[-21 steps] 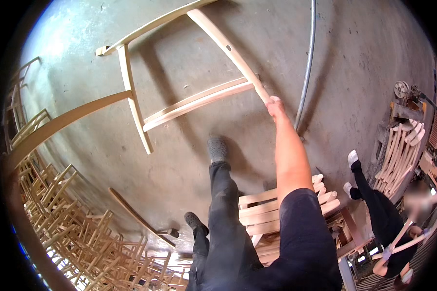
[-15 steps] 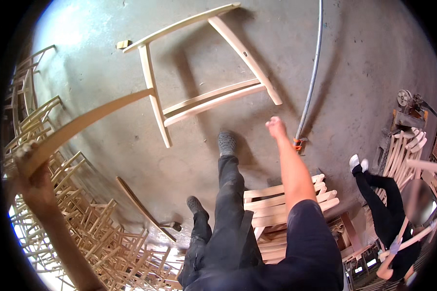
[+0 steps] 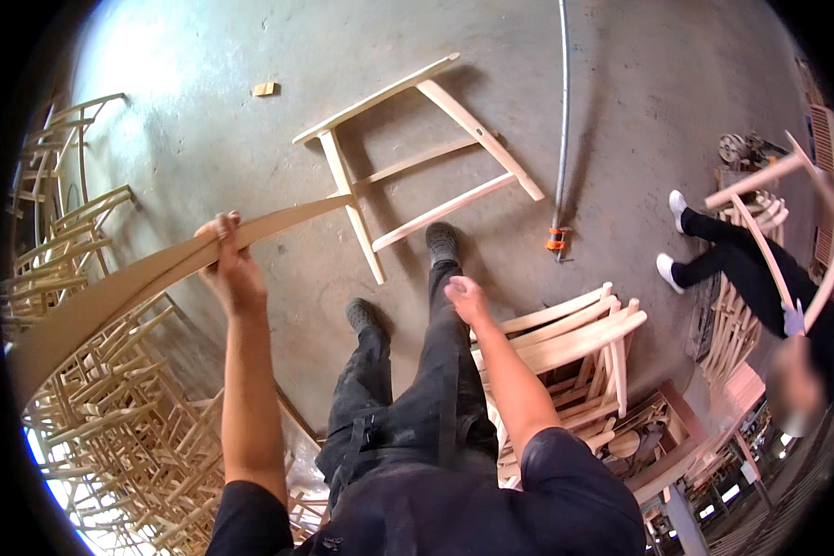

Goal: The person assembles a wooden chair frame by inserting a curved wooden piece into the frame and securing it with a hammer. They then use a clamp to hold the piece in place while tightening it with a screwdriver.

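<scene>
A pale wooden chair frame (image 3: pixel 347 188) lies on the floor ahead of me. It has a long rail at its far side, two legs and two crossbars. My left hand (image 3: pixel 233 269) grips a long flat wooden lath (image 3: pixel 292 220). The lath's far end meets the frame's left leg; whether it presses on it or only overlaps I cannot tell. Its near end runs out past the left of the picture. My right hand (image 3: pixel 466 298) hangs over my right leg with its fingers curled; anything inside them is hidden.
To the right of the frame stretches a metal bar clamp (image 3: pixel 562 130) with an orange end. Stacked chair parts (image 3: pixel 565 338) stand by my right side, and many chair frames (image 3: pixel 130 417) crowd the left. A small wood block (image 3: pixel 265 89) lies farther off. Another person (image 3: pixel 760 269) handles chair parts at right.
My left hand has come inward and farther along the lath. The right hand has drawn back toward my leg. The chair frame appears lower and turned in view; the other person lifts a chair part.
</scene>
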### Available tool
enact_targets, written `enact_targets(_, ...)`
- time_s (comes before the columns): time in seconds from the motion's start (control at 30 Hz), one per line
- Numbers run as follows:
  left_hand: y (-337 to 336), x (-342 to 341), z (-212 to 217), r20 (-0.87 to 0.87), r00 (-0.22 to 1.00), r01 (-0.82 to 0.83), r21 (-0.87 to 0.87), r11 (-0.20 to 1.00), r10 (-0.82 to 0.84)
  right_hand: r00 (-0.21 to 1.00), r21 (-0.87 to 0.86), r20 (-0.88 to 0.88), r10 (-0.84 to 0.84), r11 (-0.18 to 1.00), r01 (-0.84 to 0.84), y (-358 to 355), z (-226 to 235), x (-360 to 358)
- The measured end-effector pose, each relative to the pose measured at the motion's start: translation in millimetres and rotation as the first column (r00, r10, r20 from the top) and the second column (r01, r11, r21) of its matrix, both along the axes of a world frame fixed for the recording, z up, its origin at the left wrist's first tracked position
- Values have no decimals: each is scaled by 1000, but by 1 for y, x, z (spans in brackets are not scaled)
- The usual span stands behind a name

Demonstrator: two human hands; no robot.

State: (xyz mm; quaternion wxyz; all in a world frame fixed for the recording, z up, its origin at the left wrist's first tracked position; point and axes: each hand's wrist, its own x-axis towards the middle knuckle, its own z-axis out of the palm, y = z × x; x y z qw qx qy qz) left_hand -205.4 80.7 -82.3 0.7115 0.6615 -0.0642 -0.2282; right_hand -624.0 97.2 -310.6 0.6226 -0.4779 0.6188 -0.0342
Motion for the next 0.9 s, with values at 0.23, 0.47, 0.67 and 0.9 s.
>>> enact_targets(0.23,24,-9,50,199,965,186,-54,981,-172,969,-79,-246,40,995,-61,76,106,-62)
enact_targets(0.47,32,8,117,194,977,125,-170,977,-91,987,-290,-152,-45,957,-1,196,168,-88)
enact_targets(0.67,35,25,117,158,977,178,-250,952,-141,984,-127,-171,58,989,-80,194,164,-95)
enact_targets(0.9,47,30,121,162,959,244,-60,968,-232,970,-215,-51,237,946,-242,18,186,-39)
